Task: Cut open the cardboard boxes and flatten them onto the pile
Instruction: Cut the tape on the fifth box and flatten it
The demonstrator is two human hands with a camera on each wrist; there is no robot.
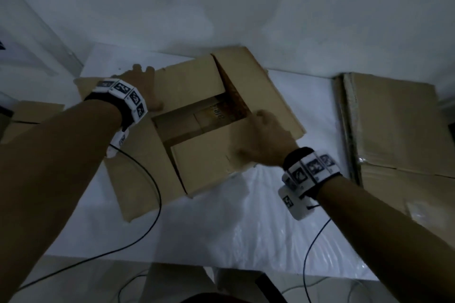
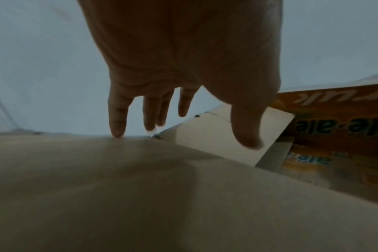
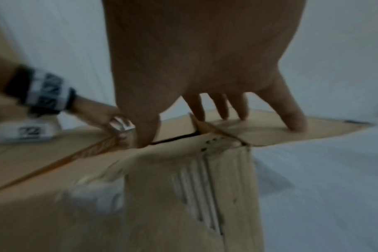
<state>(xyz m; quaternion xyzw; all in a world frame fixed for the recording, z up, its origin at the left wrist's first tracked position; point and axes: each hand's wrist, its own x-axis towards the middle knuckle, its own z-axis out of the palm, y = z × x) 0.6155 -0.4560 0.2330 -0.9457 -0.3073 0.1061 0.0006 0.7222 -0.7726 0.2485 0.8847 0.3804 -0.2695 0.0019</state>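
Note:
An opened brown cardboard box (image 1: 204, 160) stands in the middle of the white table (image 1: 234, 224), its top flaps splayed outward and orange print showing inside (image 2: 334, 122). My left hand (image 1: 144, 83) lies flat on the left flap (image 2: 140, 187), fingers straight, fingertips (image 2: 118, 131) at the flap's far edge. My right hand (image 1: 264, 135) presses spread fingers (image 3: 296, 122) on the right flap, with the thumb (image 3: 147, 133) at the box's rim by the opening. The box's near corner (image 3: 205, 196) is creased and torn. No cutting tool is in view.
A pile of flattened cardboard (image 1: 398, 130) lies at the table's right end. More cardboard (image 1: 32, 113) sits at the left edge. Black cables (image 1: 155, 194) hang from both wrist bands over the table's front. A white wall stands behind.

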